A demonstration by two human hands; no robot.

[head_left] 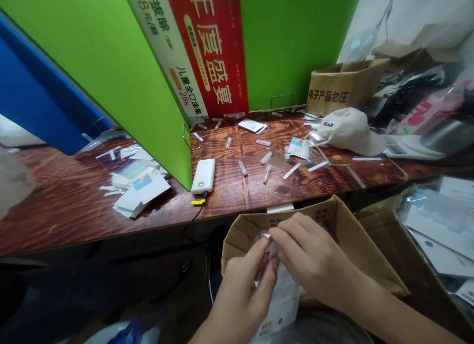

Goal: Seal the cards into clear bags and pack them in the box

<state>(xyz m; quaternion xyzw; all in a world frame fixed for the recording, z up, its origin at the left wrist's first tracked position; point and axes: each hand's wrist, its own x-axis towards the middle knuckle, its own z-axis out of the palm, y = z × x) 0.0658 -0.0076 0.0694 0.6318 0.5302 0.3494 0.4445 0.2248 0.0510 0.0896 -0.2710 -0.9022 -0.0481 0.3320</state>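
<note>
My left hand [242,284] is closed in a pinch on a small whitish translucent piece [273,250], which looks like the small plastic tubes on the table. My right hand [311,252] is also closed, its fingertips at the upper end of the same piece. What the right fingers grip is partly hidden by the fingers. Below both hands lies a white printed packet [283,294], partly covered by the left hand. An open cardboard box [242,230] stands just under the table edge, around and behind the hands.
On the wooden table [222,198] are several small tubes [242,167], a white power bank [203,176] with a cable, and a stack of cards [142,191]. Green panels [289,47] rise behind. A cap [346,131] and another box [328,94] stand right; packets [437,225] fill a bag.
</note>
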